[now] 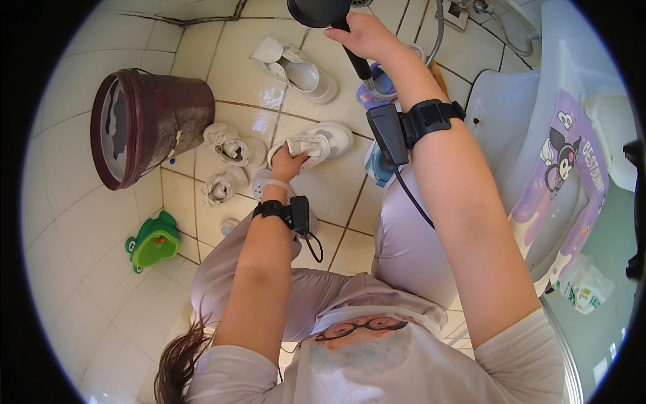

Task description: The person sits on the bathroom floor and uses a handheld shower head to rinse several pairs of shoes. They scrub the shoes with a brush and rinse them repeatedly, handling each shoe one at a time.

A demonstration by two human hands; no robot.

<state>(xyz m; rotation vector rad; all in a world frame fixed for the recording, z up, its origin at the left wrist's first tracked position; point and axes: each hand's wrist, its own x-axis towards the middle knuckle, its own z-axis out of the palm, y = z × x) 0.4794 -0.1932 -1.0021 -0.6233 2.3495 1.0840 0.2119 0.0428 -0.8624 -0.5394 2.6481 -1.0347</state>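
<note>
My left hand point(287, 162) grips the heel end of a white sneaker point(333, 139), its thumb at the opening, above the tiled floor. With my right hand point(364, 36) I hold the handle of a black shower head point(319, 11) at the top of the view; a metal hose point(438, 35) runs from the handle's lower end. Another white sneaker point(309, 78) lies farther ahead with its tongue folded out. Left of my left hand stand two smaller white shoes, one point(242, 150) behind the other point(224, 186). No water is seen leaving the shower head.
A dark red bucket point(171, 113) lies on its side at left, near a green frog-shaped plastic potty point(156, 242). At right is a toilet with a purple printed seat cover point(560, 177). Purple footwear point(383, 83) is under my right forearm, a floor drain point(360, 2) at the top.
</note>
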